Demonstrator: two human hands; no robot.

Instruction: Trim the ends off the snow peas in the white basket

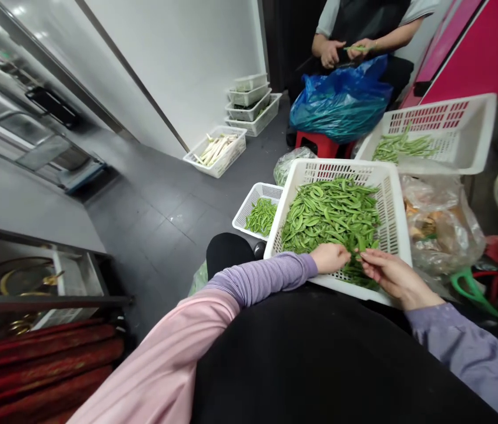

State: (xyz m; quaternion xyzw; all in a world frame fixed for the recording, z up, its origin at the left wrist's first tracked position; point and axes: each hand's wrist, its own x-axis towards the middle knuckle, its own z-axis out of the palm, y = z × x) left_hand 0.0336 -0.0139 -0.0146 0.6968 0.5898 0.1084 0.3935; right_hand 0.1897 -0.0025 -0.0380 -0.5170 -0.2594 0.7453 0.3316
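Note:
A white slatted plastic basket [401,221] rests before me, at my lap, heaped with green snow peas [328,215]. Over its near side my two hands are close together. My right hand [385,272] pinches a snow pea [357,253] between thumb and fingers. Just to its left, my left hand [331,258] is closed, its fingertips pressed together close to that pod; what it holds, if anything, is too small to make out. Beyond the left forearm, a smaller white basket [236,222] with more green pods stands on the floor.
Opposite sits a person whose hands [346,53] hold a green pod above a blue plastic bag [341,103] on a red stool [317,143]. A white basket [481,135] of beans and a clear bag [445,227] are at right. Stacked baskets [249,112] stand by the wall.

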